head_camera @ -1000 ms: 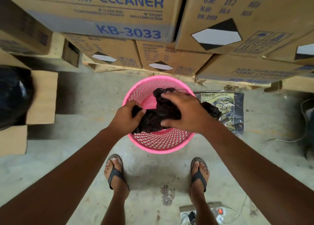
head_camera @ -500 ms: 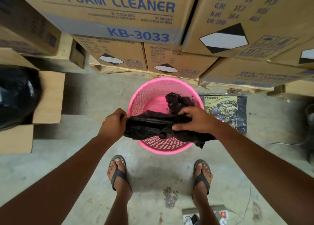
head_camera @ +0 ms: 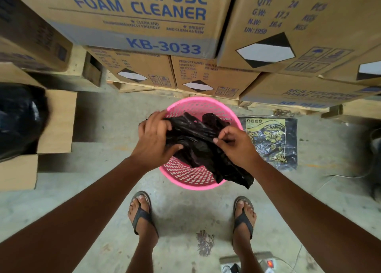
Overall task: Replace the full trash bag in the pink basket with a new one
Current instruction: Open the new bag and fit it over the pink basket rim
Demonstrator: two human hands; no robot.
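Unfolding the new bag over the basket, frame centre. Both hands work it: left hand wraps the bag's left end, fingers curled around the plastic, thumb under. Right hand pinches a fold between thumb and fingertips, remaining fingers bent. Bag is crumpled, not yet opened; one tail hangs past the near rim at lower right.

Basket sits on the floor just ahead of the feet, mesh wall visible, nothing in it that I can see besides the bag hanging over it. Old bag looks like the black bulge in the carton at left edge, so removal step reads as done. Pack of bags lies flat on the floor just right of the basket.

Step in hand: finding the bag's mouth. Next move needs the two layers separated, likely by rubbing at the pinch, then the mouth spread wide, pushed into the basket and cuffed over the rim. Thin film clings, so expect fumbling.
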